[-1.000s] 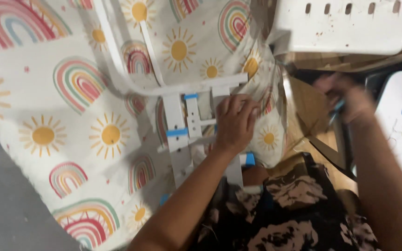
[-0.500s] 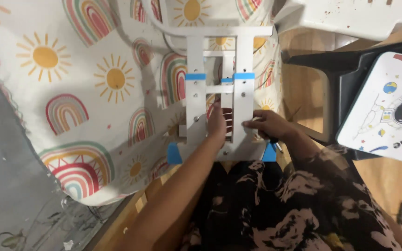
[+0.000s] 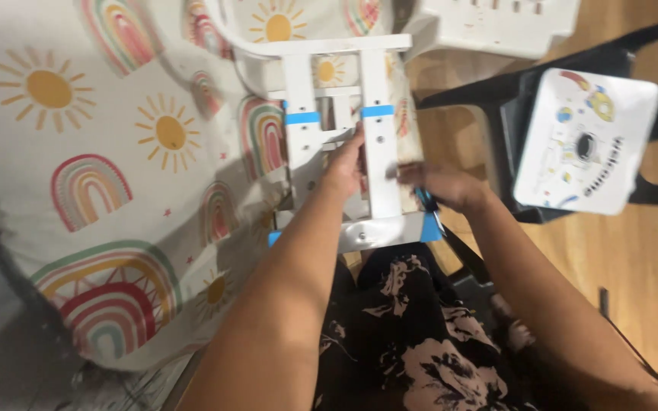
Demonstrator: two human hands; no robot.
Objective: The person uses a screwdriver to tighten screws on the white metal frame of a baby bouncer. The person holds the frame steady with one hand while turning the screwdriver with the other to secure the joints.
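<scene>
white frame (image 3: 378, 129) lengthwise away from person

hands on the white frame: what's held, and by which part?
Left hand grips the white frame between its two uprights, near the middle. Right hand is at the right upright's lower edge, blurred; cannot tell if it grips.

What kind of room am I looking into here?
Probably a home, maybe a child's room: a sun-and-rainbow patterned sheet, a wooden floor, and a cartoon-printed white panel on a black chair.
</scene>
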